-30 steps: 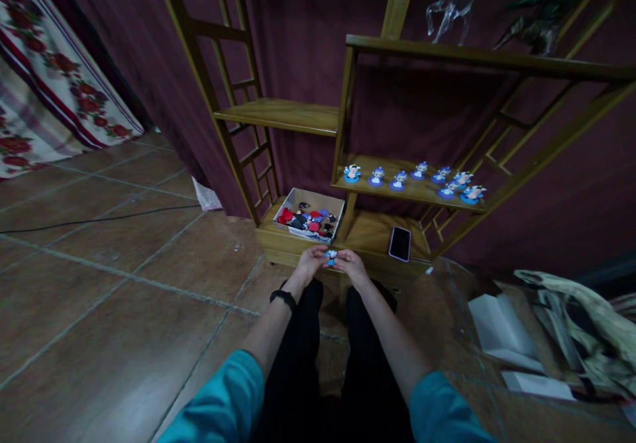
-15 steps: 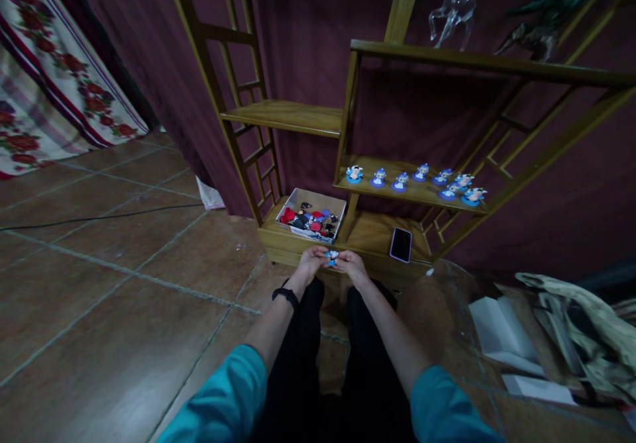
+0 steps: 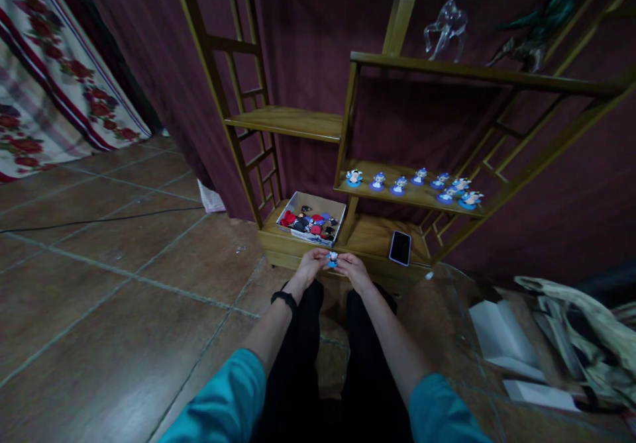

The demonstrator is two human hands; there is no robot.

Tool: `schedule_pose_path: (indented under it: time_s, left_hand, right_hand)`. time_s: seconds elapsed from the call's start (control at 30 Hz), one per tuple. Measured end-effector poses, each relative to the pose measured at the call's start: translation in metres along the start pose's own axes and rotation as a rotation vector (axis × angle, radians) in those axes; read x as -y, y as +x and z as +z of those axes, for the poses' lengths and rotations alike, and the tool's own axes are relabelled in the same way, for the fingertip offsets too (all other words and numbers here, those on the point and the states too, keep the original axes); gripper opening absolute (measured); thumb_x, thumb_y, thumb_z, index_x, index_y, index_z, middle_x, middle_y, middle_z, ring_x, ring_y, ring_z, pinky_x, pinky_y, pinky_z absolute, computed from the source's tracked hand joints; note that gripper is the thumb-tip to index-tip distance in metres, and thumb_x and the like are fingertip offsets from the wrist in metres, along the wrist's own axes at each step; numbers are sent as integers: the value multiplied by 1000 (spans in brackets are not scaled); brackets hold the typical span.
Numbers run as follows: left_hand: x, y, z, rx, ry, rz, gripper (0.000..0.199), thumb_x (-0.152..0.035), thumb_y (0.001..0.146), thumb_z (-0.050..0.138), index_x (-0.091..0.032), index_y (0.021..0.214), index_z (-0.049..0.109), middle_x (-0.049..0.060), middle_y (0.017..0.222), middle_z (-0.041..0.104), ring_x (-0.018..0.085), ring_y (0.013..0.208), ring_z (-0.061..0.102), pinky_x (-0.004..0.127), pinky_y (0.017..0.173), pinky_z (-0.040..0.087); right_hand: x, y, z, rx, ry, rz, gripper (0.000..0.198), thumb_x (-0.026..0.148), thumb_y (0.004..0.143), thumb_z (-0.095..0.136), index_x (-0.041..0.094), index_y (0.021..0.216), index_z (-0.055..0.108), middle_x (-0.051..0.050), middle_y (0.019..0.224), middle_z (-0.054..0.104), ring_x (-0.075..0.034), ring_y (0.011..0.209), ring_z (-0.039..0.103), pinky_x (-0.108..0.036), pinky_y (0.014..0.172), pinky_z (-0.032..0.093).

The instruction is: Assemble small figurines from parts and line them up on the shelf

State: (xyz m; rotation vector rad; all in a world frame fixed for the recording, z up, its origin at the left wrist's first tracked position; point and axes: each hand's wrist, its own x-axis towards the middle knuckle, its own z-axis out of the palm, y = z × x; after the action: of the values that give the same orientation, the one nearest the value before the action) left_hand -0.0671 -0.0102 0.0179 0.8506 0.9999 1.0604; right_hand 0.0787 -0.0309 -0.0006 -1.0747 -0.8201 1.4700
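Between my two hands is a small figurine (image 3: 332,259) with a blue base and a pale upper part. My left hand (image 3: 311,265) pinches it from the left, and my right hand (image 3: 354,269) grips it from the right. Just beyond the hands, a cardboard box (image 3: 311,236) on the low shelf holds a jumble of red, black and purple figurines. Higher up to the right, several similar figurines stand on a wooden shelf (image 3: 422,195); some have blue bases, like the pig-like one (image 3: 354,177), others purple ones, like the figurine (image 3: 377,181).
A phone (image 3: 400,247) lies on the low shelf to the right. Glass horse (image 3: 450,22) and a dark green statue (image 3: 536,29) stand on the upper shelf. White boxes (image 3: 504,337) and a pale bag (image 3: 581,324) lie on the floor at right. A black cable (image 3: 109,219) crosses the tiles.
The view has tilted up slightly, so the shelves' upper part sits a little lower. Both hands still hold the figurine in nearly the same place, and it shows a bit more upright.
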Motion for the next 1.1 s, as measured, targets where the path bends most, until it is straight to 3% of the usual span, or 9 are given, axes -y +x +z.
schedule_pose_path:
  time_s: [0.37, 0.57, 0.73, 1.1]
  left_hand:
    - [4, 5, -2, -11, -9, -16, 26, -14, 52, 75, -13, 74, 62, 3, 64, 63, 12, 59, 59, 28, 63, 50]
    - [6, 7, -2, 3, -33, -6, 28, -16, 52, 75, -14, 78, 63, 0, 61, 62, 12, 59, 60, 27, 63, 50]
    - [6, 7, -2, 32, -23, -8, 27, -18, 53, 75, -12, 77, 65, 4, 67, 65, 12, 61, 60, 25, 63, 49]
    - [4, 2, 1, 15, 36, 28, 30, -26, 51, 78, -10, 74, 66, 6, 66, 67, 12, 59, 60, 24, 62, 49]
  right_hand:
    - [0, 3, 1, -28, -22, 27, 29, 33, 53, 74, 18, 73, 59, -1, 78, 65, -15, 72, 62, -34, 75, 49]
    - [1, 2, 1, -15, -14, 44, 29, 34, 57, 72, 19, 79, 60, -2, 80, 66, -15, 73, 63, -33, 74, 50]
    - [3, 0, 0, 3, -20, 45, 28, 37, 62, 68, 19, 83, 61, -3, 82, 67, -16, 75, 64, -32, 74, 50]
    - [-4, 5, -3, 13, 2, 47, 28, 35, 58, 72, 19, 78, 61, -2, 80, 67, -16, 75, 64, -33, 75, 50]
